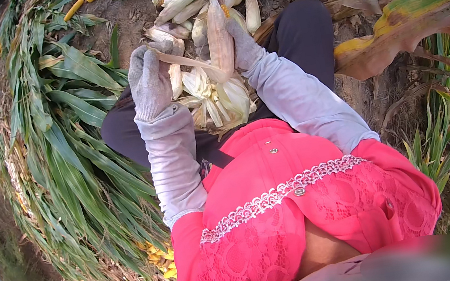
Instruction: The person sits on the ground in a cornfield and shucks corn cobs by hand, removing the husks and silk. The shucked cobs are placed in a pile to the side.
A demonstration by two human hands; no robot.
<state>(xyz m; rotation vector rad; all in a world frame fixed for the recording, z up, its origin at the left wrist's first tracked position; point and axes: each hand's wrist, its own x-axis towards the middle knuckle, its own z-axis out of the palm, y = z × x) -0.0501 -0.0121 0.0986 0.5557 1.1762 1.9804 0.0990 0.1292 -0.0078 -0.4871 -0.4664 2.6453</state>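
Note:
My right hand [244, 45], in a grey knit glove, grips an ear of corn [219, 36] from its right side. Pale dry husk covers most of this upright-pointing ear, and a few orange kernels show near its tip. A strip of husk [196, 64] runs from the ear's base to my left hand [149, 79], also gloved, whose fingers are closed on its end. Below the ear, between my legs, lies a heap of peeled husks [219, 102]. Unhusked ears [179, 7] are piled on the soil just beyond my hands.
Cut green corn stalks [75, 132] form a long heap along my left. Bare yellow cobs [73, 9] lie at the upper left, and more husked cobs [162, 259] sit by my left elbow. Dry leaves [405, 30] spread beside my right knee.

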